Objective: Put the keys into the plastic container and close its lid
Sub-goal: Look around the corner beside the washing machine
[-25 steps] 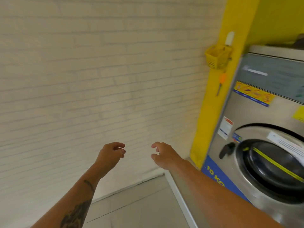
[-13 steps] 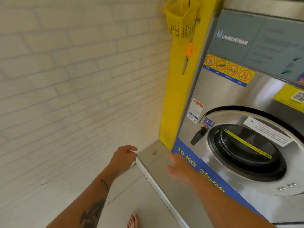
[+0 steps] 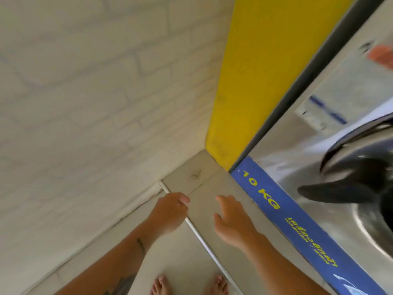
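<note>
- Keys and plastic container: we see neither anywhere in view, so we can't say where they are.
- There's a small glinting speck (image 3: 195, 175) on the raised ledge (image 3: 225, 209) near the corner; too small and blurred to say whether it's keys.
- Left hand (image 3: 169, 211): loosely curled, fingers together, nothing in it, hovering over the ledge's metal edge strip (image 3: 204, 241).
- Right hand (image 3: 230, 220): fingers spread apart, empty, over the ledge just beside the blue "10 KG" band (image 3: 276, 209) of the washing machine (image 3: 340, 135).
- We judge the step is search/reach, nothing grasped yet.
- To do it well: steady the head so the view isn't smeared, check the speck first, pinch with fingertips, as a small flat item on a ledge is hard to scoop.
- White brick wall (image 3: 85, 103) on the left, yellow pillar (image 3: 255, 71) behind, bare feet (image 3: 161, 284) on the floor below.
</note>
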The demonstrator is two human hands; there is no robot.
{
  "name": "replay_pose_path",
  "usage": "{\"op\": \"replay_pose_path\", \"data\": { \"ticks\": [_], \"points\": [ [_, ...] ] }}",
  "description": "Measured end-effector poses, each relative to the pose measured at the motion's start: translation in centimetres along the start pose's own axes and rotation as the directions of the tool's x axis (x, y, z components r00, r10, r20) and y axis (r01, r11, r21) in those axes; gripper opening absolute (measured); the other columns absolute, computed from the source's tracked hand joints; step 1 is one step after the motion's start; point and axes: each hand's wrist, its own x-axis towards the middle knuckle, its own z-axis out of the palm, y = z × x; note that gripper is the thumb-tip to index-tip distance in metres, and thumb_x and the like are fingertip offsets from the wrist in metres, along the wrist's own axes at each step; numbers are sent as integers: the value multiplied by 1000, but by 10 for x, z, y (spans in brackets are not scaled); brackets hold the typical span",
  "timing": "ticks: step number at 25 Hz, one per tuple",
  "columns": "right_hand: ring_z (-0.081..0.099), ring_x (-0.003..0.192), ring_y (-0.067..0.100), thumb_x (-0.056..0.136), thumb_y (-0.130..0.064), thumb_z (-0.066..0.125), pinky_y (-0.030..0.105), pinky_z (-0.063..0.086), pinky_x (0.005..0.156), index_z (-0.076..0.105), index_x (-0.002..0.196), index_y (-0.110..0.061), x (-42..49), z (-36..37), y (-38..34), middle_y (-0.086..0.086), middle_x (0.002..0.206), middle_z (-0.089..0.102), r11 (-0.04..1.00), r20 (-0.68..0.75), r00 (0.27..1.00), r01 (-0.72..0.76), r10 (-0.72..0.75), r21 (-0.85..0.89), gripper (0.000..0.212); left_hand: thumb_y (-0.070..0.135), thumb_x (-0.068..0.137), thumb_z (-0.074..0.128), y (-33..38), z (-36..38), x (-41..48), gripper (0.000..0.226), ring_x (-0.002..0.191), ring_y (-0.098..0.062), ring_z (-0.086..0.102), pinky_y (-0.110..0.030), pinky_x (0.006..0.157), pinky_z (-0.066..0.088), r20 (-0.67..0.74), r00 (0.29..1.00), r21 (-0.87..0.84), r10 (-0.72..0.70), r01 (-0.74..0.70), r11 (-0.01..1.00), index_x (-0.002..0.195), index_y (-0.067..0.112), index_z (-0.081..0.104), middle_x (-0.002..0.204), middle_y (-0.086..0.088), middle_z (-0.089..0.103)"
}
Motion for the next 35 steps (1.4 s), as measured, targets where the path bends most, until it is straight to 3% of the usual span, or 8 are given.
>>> {"op": "replay_pose_path", "data": {
  "ticks": [7, 10, 14, 19, 24, 28, 33, 35],
  "points": [
    [23, 141, 26, 96, -27, 44, 37, 31, 108, 25, 148, -16, 151, 119, 69, 7, 155, 24, 996, -75, 997, 0, -7, -94, 56, 15, 90, 42, -65, 67, 182, 40, 104, -18, 63, -26, 79, 51, -44, 997, 155, 62, -55, 986, 123, 28, 60, 117, 3, 64],
    [12, 148, 28, 97, -27, 43, 38, 21, 117, 18, 152, -14, 201, 157, 91, 11, 162, 13, 988, -138, 990, 0, -22, -156, 62, 21, 93, 49, -89, 93, 243, 51, 128, -22, 45, -34, 100, 42, -29, 979, 378, 203, -177, 909, 142, 28, 39, 140, 1, 45],
    [16, 147, 33, 93, -29, 48, 47, 21, 119, 22, 152, -11, 241, 186, 107, 16, 161, 18, 973, -239, 970, -7, -50, -231, 67, 24, 89, 57, -100, 115, 293, 68, 136, -27, 31, -38, 104, 41, -20, 931, 551, 365, -295, 781, 150, 30, 26, 154, 0, 24],
    [18, 146, 32, 89, -35, 44, 48, 19, 119, 25, 152, -12, 250, 204, 121, 15, 158, 24, 957, -320, 943, -9, -88, -289, 70, 23, 87, 61, -109, 131, 320, 48, 120, -27, 41, -39, 96, 47, -63, 853, 697, 519, -334, 634, 132, 27, 48, 140, -1, 40],
    [12, 149, 32, 88, -40, 36, 48, 11, 120, 19, 155, -13, 254, 213, 129, 15, 161, 17, 954, -321, 942, -2, -99, -300, 74, 7, 80, 58, -119, 129, 328, 22, 90, -26, 45, -36, 61, 46, -76, 840, 677, 537, -352, 646, 100, 15, 55, 108, -3, 48],
    [11, 149, 32, 89, -39, 36, 48, 10, 120, 19, 155, -12, 255, 214, 128, 16, 162, 16, 950, -312, 944, 2, -104, -311, 73, 1, 80, 53, -117, 125, 327, 27, 90, -27, 47, -41, 65, 51, -29, 857, 682, 515, -359, 637, 104, 13, 54, 106, -4, 48],
    [-1, 150, 29, 93, -37, 38, 44, 8, 121, 4, 156, -14, 246, 186, 111, 11, 164, 0, 945, -109, 994, -28, -8, -326, 75, 5, 86, 49, -111, 112, 290, 29, 87, -27, 60, -39, 74, 55, -79, 953, 524, 292, -209, 826, 108, 19, 60, 107, -3, 58],
    [7, 149, 27, 92, -30, 45, 40, 17, 119, 8, 153, -14, 237, 156, 95, 9, 163, 4, 961, -2, 999, -47, 49, -274, 74, 8, 87, 45, -108, 98, 263, 31, 86, -22, 63, -34, 72, 56, -78, 978, 431, 193, -141, 891, 103, 26, 65, 106, 1, 64]
  ]
}}
